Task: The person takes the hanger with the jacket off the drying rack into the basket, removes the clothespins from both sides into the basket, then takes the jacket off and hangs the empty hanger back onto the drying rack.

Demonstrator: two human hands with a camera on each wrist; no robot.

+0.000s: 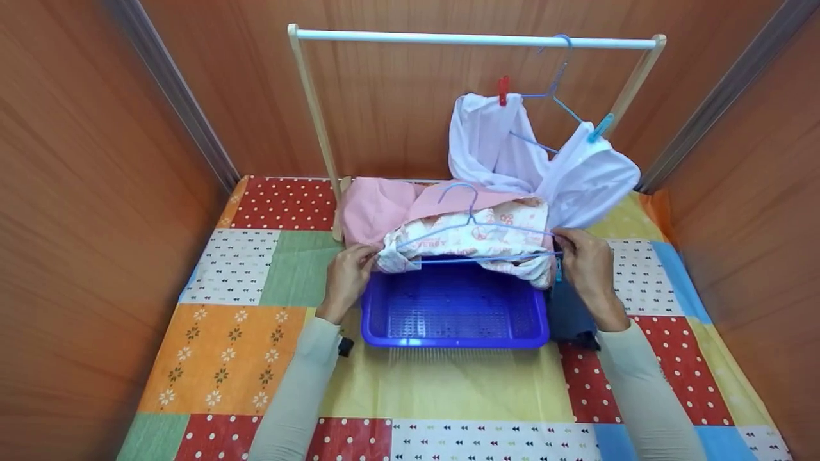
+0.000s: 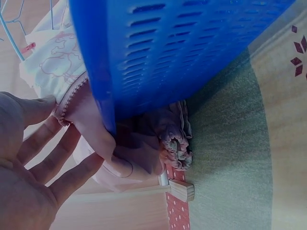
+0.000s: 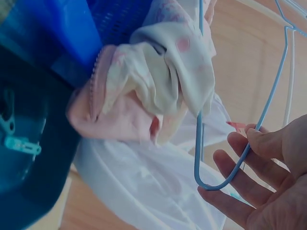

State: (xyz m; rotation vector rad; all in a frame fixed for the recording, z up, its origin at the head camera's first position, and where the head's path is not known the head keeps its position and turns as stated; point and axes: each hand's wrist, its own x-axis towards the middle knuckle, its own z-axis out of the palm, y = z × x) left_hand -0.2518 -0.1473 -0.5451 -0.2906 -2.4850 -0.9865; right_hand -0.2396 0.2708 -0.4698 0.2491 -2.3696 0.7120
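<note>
Fabric of the pink garment (image 1: 378, 205), draped at the basket's far edge, is pinched at its hem by the left hand (image 1: 348, 280), lower fingers spread. Blue hanger (image 1: 471, 219) is laid against the printed inner side, its right corner pinched by the right hand (image 1: 586, 266). The hem is best held wide (snagging seems likely). In the basket (image 1: 455, 343), only perforated floor is seen; in the dark box (image 3: 53, 196), pegs (image 3: 23, 145).

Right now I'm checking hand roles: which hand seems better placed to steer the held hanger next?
Probably the right hand: its grip is on the blue wire hanger, while the left hand pinches the pink garment by its edge.
</note>
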